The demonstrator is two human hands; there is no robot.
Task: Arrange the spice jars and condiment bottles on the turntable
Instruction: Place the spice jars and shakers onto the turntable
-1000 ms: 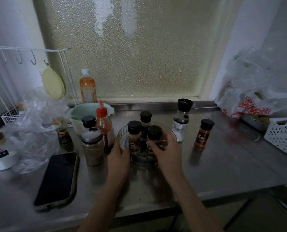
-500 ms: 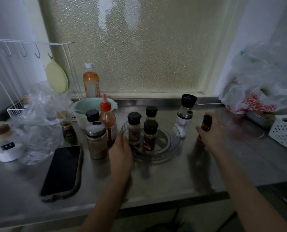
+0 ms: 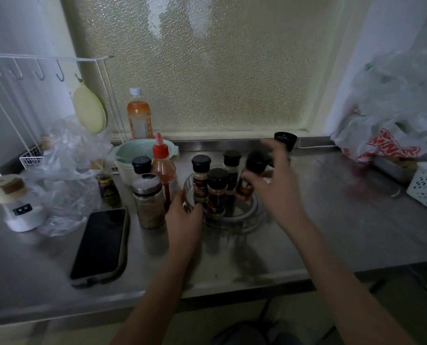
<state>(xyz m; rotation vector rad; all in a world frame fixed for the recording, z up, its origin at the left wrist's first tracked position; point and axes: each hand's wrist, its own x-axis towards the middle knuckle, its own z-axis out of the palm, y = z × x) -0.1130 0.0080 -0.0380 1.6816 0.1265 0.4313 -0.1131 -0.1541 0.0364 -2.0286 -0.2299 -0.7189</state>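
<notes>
With the left hand [image 3: 182, 215] gripping the turntable's [image 3: 253, 212] rim, the right hand [image 3: 274, 185] was clamped on a spice jar [image 3: 251, 178] tilted over its right side, where a hasty landing might have toppled the three jars [image 3: 216, 190] crowded there.

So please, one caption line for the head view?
Right hand carries a spice jar to the turntable; left hand steadies it.

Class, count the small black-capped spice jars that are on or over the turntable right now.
4: front jar, left jar and back jar stand on the turntable; the right hand holds a fourth jar over it. None seems hidden.
</notes>
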